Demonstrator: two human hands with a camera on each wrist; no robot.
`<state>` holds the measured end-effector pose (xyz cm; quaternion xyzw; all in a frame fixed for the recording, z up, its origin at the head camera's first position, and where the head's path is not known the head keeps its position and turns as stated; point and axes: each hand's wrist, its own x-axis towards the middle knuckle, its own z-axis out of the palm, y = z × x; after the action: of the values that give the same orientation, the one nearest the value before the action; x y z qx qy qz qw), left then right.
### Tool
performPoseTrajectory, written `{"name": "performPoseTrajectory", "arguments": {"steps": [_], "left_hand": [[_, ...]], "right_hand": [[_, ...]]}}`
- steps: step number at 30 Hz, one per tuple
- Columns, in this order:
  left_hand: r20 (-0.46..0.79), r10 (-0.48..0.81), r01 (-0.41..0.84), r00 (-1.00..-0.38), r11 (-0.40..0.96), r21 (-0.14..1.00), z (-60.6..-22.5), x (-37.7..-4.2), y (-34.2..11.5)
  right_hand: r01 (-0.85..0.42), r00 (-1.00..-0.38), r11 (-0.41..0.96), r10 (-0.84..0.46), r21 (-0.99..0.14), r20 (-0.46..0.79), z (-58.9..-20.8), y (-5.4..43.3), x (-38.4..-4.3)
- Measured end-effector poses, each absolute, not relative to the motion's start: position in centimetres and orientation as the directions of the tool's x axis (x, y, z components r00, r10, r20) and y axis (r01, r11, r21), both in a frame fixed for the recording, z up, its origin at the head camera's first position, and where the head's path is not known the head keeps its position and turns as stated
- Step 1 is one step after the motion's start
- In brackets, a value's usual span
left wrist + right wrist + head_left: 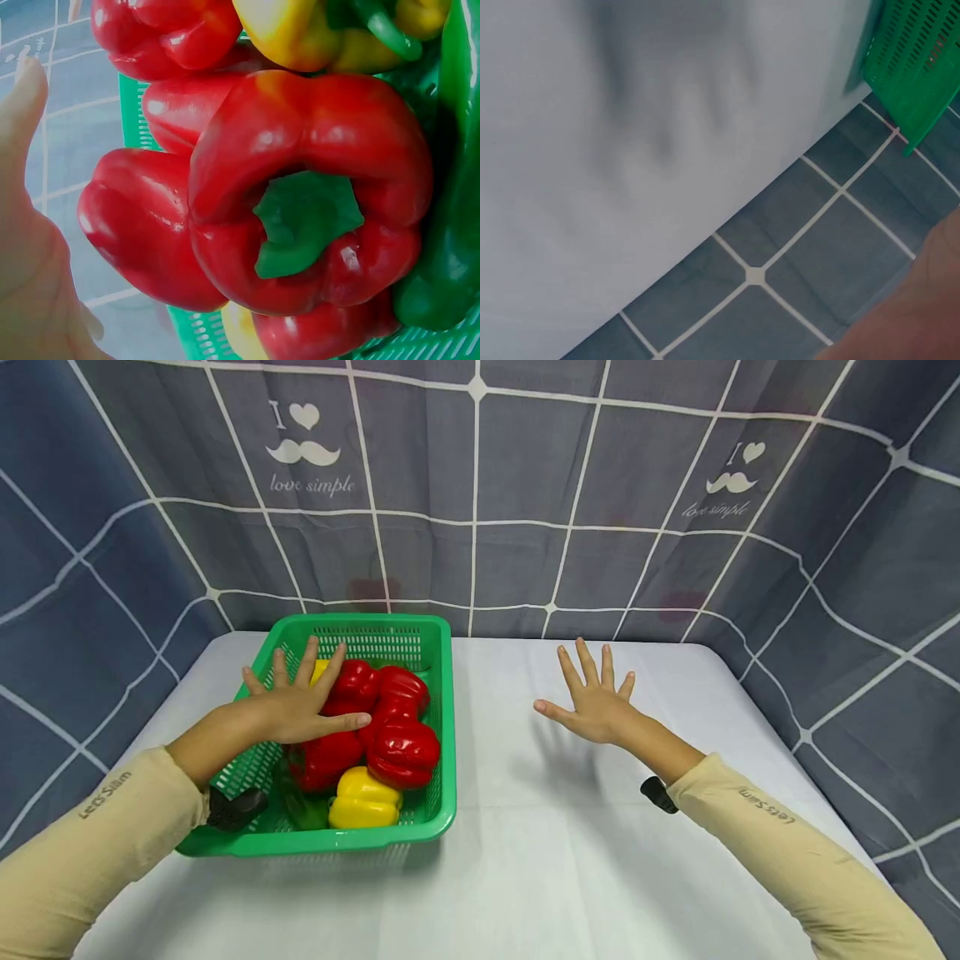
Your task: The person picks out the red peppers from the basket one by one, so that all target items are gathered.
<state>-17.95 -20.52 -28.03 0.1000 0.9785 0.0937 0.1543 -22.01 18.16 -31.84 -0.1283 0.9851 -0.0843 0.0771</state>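
You look either unstarted or finished: every pepper (405, 753) in view lies in the basket (447, 743). Your left hand (291, 706) spreads empty over it; your right hand (598, 708) spreads empty above the table (510, 868). You have at least four red, two yellow, plus at least one green vegetable (306, 812).

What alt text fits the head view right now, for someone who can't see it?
A person's left hand is spread over a green basket of red peppers and yellow peppers; the right hand is spread above the white table to the basket's right. Neither hand holds anything. Dark cloth with a white grid hangs behind and on both sides.
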Motion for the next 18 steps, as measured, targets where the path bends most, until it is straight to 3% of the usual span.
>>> {"name": "performPoseTrajectory", "arguments": {"steps": [13, 18], "left_hand": [[-0.301, 0.215, 0.142, -0.929, 0.958, 0.249, -27.9, -17.8, -23.0], [-0.284, 0.244, 0.139, -0.927, 0.929, 0.343, -27.6, -17.8, -25.1]], "right_hand": [[-0.289, -0.939, 0.938, -0.317, -0.191, -0.133, -32.5, 17.1, -22.2], [-0.322, -0.929, 0.920, -0.353, -0.225, -0.111, -32.1, 16.2, -22.0]]}}
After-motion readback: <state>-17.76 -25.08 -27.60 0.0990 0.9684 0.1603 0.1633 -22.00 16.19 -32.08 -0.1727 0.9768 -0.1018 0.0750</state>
